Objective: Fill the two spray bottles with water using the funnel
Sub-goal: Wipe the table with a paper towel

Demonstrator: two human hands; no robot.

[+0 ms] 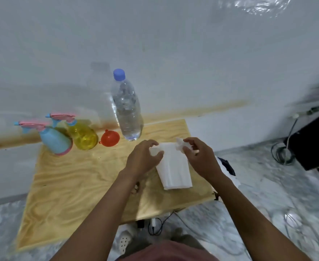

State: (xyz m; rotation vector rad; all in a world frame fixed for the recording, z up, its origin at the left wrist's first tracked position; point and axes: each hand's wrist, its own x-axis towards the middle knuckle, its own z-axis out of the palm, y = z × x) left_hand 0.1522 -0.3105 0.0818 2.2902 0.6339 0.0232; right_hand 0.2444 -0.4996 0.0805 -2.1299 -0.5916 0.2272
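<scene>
At the table's far left stands a blue spray bottle (54,141) with a pink trigger, and a yellow spray bottle (83,135) is right beside it. To their right a red funnel (110,138) lies mouth down. Behind it a large clear water bottle (127,110) with a blue cap stands upright, capped. A white tissue pack (173,169) lies on the right part of the table. My left hand (143,157) presses on its far left corner. My right hand (200,157) pinches a white tissue (180,146) at the pack's far end.
The wooden table (75,181) stands against a white wall. Cables and a charger (154,223) lie on the marble floor below its front edge. A black object (313,140) and a coiled cable (281,153) sit at the right. Dark cloth (227,164) hangs off the table's right edge.
</scene>
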